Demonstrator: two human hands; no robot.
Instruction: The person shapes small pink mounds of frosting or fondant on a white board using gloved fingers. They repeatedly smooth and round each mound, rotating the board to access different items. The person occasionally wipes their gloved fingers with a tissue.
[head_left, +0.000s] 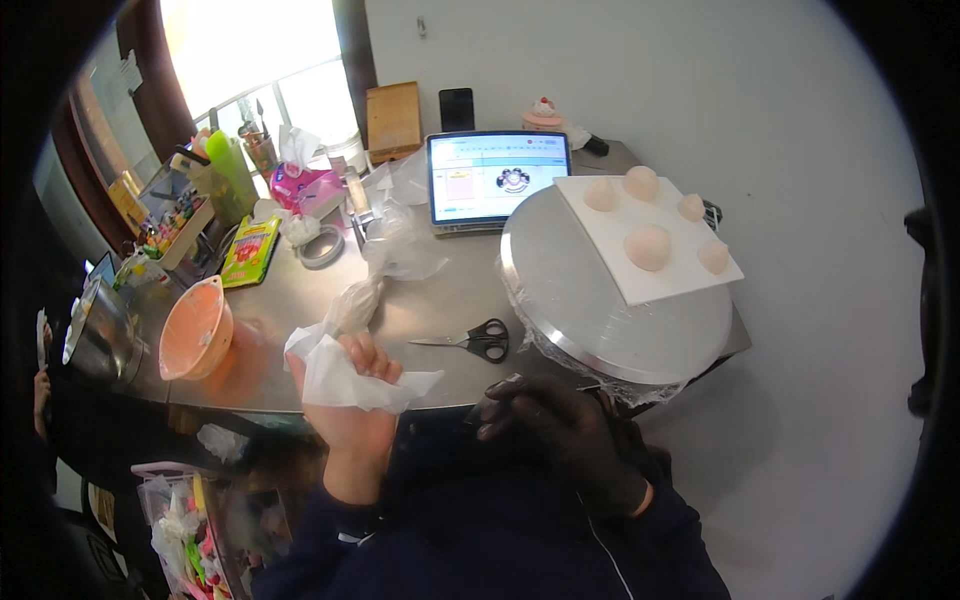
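My left hand (349, 420), bare, is closed around a white paper tissue (330, 375) whose ends stick out on both sides. Just beyond it lies a clear plastic piping bag (358, 304) with pale filling. My right hand (562, 427) wears a black glove and hangs near the table's front edge, fingers curled. A faint clear bit shows by its fingertips; whether they grip it is unclear. Black-handled scissors (480, 341) lie between the hands and the tablet. On the metal turntable (570, 285), a white board (675, 285) carries several pale pink domes (647, 247).
An orange bowl (196, 330) and a steel bowl (105, 330) stand at the left of the metal table (412, 382). A lit tablet (499, 180), a tape roll (322, 247) and a tissue pack (304, 187) sit farther back. Crumpled plastic wrap (555, 360) rings the turntable's underside.
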